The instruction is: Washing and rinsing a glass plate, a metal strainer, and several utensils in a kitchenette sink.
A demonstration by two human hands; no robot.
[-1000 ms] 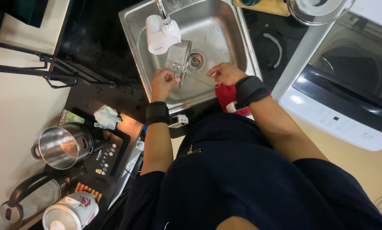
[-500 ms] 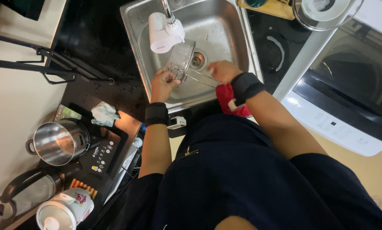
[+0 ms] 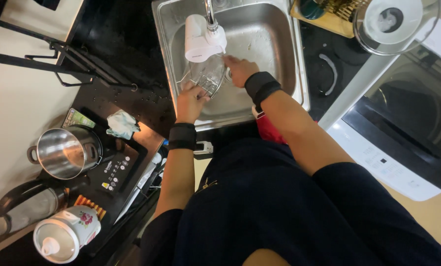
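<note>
Left hand (image 3: 190, 100) gripping near rim of clear ribbed glass lid (image 3: 206, 78), fingers closed around edge, holding it tilted inside stainless steel sink (image 3: 279, 54), beneath white faucet filter (image 3: 202, 38). Right hand (image 3: 240, 70) pressing against lid's far side at 3 o'clock, grip half curled; whether holding anything, cannot tell. Lid's long axis running 7 to 1 o'clock. Steel pot (image 3: 65, 151) sitting on black table (image 3: 107, 44) at 8 o'clock.

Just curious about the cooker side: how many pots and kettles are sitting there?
3: a steel pot on the cooker, a dark kettle nearer, a floral white pot nearest. Others may be out of view.
</note>
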